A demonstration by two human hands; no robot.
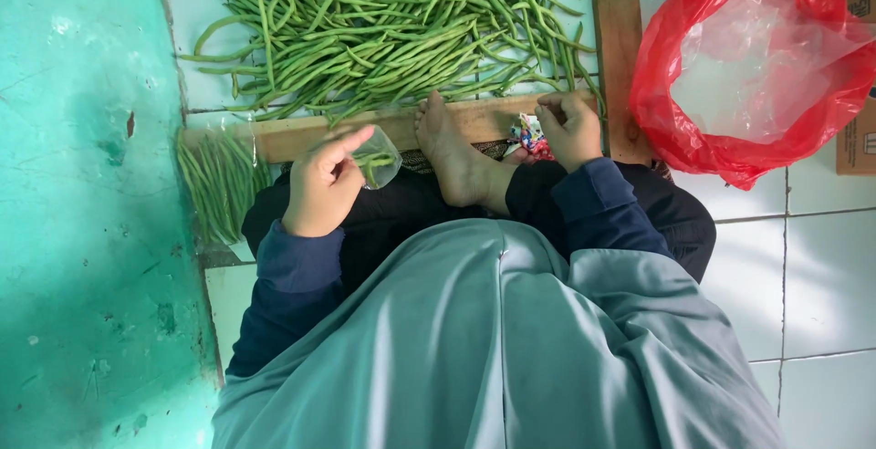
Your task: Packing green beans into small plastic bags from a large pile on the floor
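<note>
My left hand [324,184] holds a small clear plastic bag [377,159] with a few green beans inside, just above my lap. My right hand [570,128] rests closed on a small bundle of colourful bands or wrappers [531,134] next to my bare foot [456,152]. A large pile of loose green beans [383,25] lies spread on the white tiles beyond a wooden board [292,137]. A smaller aligned bunch of beans [214,184] lies to the left of my left hand.
A red plastic bag [675,120] holding clear plastic bags stands open at the right. A cardboard box [858,139] is behind it. A teal wall [82,203] runs along the left. A wooden plank [619,38] stands upright by the bean pile.
</note>
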